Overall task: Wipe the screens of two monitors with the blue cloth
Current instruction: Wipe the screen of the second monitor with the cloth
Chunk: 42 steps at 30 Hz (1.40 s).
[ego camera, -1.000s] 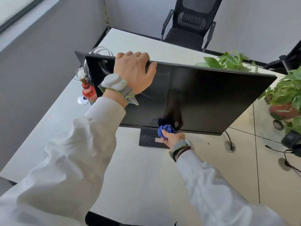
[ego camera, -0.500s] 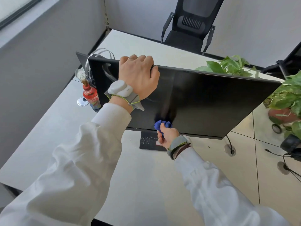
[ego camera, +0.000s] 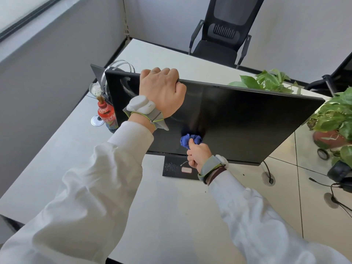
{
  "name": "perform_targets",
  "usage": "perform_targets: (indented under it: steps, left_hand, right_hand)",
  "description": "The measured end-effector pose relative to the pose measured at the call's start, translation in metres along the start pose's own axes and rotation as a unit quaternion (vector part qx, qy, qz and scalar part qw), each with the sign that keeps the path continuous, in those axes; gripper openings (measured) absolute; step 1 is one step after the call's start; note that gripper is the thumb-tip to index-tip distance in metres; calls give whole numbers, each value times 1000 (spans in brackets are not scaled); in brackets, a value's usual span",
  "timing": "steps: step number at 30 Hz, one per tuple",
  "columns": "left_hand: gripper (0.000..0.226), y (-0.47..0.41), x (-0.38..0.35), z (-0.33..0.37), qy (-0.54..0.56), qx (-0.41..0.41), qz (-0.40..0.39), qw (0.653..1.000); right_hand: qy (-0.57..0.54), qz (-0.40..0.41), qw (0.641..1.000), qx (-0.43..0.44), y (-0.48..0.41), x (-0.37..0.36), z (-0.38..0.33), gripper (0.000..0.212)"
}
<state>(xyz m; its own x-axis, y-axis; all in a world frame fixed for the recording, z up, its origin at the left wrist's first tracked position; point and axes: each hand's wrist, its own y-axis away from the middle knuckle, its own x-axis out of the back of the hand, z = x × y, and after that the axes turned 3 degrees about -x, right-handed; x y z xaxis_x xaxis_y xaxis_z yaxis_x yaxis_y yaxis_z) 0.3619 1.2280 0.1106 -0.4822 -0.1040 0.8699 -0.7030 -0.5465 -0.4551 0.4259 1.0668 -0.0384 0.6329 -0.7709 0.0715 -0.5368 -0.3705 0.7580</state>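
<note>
Head view: left hand (ego camera: 162, 90) on top edge of flat black monitor (ego camera: 247, 121), fingers curled over rim, gripping. Right hand (ego camera: 199, 155) low at screen centre, fingers closed round crumpled blue cloth (ego camera: 190, 140). Cloth touches screen just above bottom bezel. Monitor stands on white desk (ego camera: 152, 206). Red-labelled plastic bottle (ego camera: 106, 115) beside monitor's left edge.

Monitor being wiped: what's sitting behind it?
Peeking out past the monitor: a leafy plant above its top edge, and at its left edge a red-labelled bottle, shiny metal bands and a dark panel's corner. Everything directly behind the screen is hidden.
</note>
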Motion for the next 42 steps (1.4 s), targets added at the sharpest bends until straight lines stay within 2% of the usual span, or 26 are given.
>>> perform_targets:
  steps: [5, 7, 11, 15, 18, 24, 29, 32, 38, 42]
  left_hand:
    - [34, -1, 4, -5, 16, -5, -25, 1000]
    - [34, -1, 5, -5, 15, -6, -29, 999]
    - [35, -2, 5, -5, 16, -7, -37, 999]
    - [32, -3, 3, -4, 9, -13, -35, 999]
    - [32, -4, 3, -5, 2, -19, -37, 999]
    - [30, 0, 4, -8, -1, -22, -40, 999]
    - [32, -3, 4, -7, -8, -24, -45, 999]
    - [30, -5, 2, -7, -6, -30, -49, 998]
    - [29, -1, 3, -10, -4, -30, -45, 999]
    - [33, 2, 7, -11, -5, -28, -54, 998]
  right_hand:
    - [9, -13, 998, -66, 10, 0, 6, 39]
    - [46, 3, 996, -72, 9, -1, 14, 39]
    - [-9, 1, 999, -47, 4, -1, 2, 41]
    - [-32, -45, 998, -28, 14, 4, -32, 44]
    - [18, -12, 1000, -9, 5, 4, -20, 41]
    - [80, 26, 994, -62, -1, 9, 11, 37]
    - [-3, -9, 1000, -4, 13, 2, -29, 39]
    - [-6, -31, 999, 4, 17, 5, -46, 42]
    - [9, -10, 998, -57, -2, 3, 1, 47]
    - [-12, -4, 999, -50, 1, -3, 2, 47]
